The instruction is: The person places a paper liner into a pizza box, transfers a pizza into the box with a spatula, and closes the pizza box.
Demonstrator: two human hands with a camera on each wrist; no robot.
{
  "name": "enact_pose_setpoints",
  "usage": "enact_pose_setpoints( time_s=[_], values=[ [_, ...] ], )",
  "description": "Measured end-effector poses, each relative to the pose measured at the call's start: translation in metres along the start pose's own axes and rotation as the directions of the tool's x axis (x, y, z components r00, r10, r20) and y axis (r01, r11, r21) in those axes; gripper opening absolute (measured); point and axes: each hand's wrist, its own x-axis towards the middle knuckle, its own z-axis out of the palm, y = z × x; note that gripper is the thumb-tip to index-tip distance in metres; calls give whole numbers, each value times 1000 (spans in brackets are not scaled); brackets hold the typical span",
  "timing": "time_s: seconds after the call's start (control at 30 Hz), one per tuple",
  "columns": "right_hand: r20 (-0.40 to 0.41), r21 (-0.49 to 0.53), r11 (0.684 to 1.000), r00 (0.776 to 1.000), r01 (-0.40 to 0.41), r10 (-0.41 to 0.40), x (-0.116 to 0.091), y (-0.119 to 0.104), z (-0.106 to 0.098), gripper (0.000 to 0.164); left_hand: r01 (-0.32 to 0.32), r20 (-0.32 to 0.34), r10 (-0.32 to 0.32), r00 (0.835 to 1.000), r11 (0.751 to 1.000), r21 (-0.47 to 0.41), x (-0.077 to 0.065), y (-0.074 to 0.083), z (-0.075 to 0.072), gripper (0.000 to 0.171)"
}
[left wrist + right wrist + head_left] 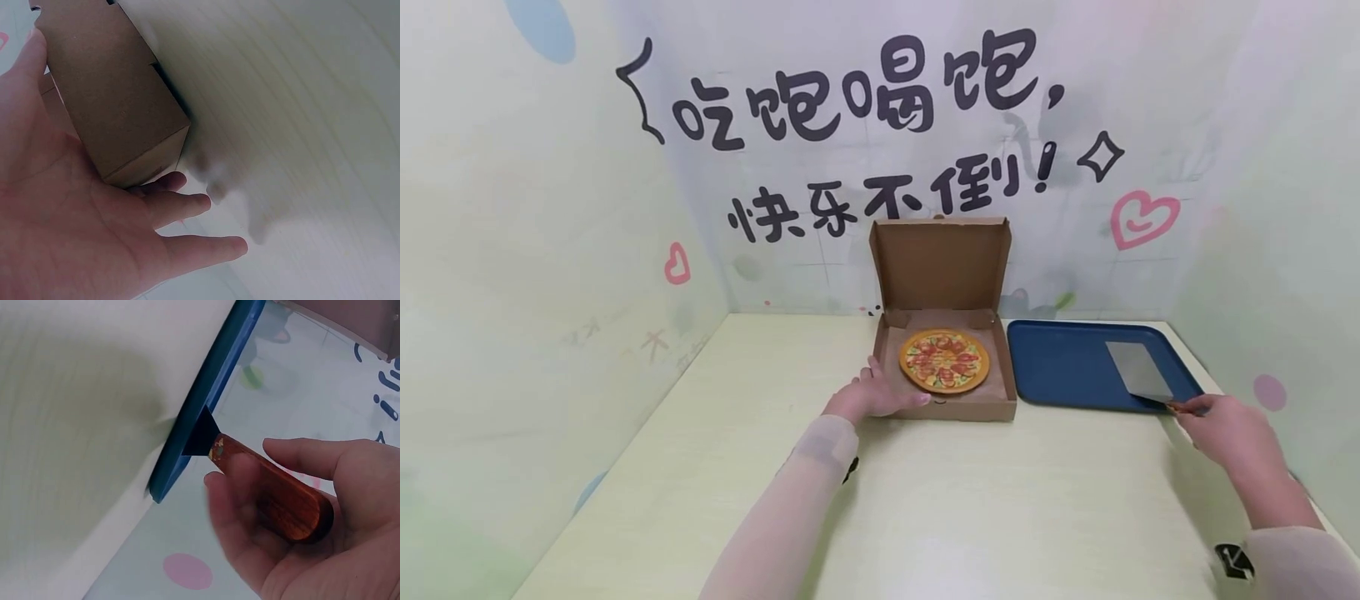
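Note:
A pizza (944,361) lies in the cardboard pizza box (970,412), whose lid (940,265) stands raised at the back. My left hand (877,394) touches the box's front left corner, thumb along the front wall. In the left wrist view its other fingers (206,249) are spread and fairly straight beside the box corner. My right hand (1232,433) holds a spatula by its wooden handle (281,494), with the thumb (303,456) above it and the fingers curled under. The metal blade (1138,369) overlaps the right part of a blue tray (1060,367).
The tray stands just right of the box on the pale table (940,500). A back wall (820,283) with painted lettering rises close behind, and walls flank the table on both sides. Bare tabletop shows in front of the box and tray.

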Motion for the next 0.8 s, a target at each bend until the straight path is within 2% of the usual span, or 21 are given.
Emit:
enact_pose_setpoints(
  time_s=[0.1, 0.23, 0.37, 0.5, 0.67, 0.8],
  values=[
    [-6, -15, 1000, 1000, 24, -24, -1, -1, -5, 50, 8, 6, -8, 1000, 1000, 9, 0, 1, 0, 142],
    [-110, 48, 998, 993, 34, -29, -7, -8, -8, 50, 10, 4, -11, 1000, 1000, 6, -1, 2, 0, 142],
    [-243, 85, 995, 970, 56, -34, -13, -21, -7, 47, 8, -4, -8, 1000, 1000, -9, -1, 2, -1, 144],
    [-312, 87, 991, 947, 106, -74, -15, -36, -3, 37, 3, -3, -3, 1000, 1000, -12, -1, 3, -1, 143],
    [-316, 97, 984, 942, 150, -112, -14, -53, 7, 30, 7, 1, -7, 1000, 1000, -1, -2, 5, -2, 143],
    [-254, 109, 981, 958, 161, -129, -10, -66, 15, 33, 19, 6, -19, 1000, 1000, 17, -1, 4, -1, 144]
  ],
)
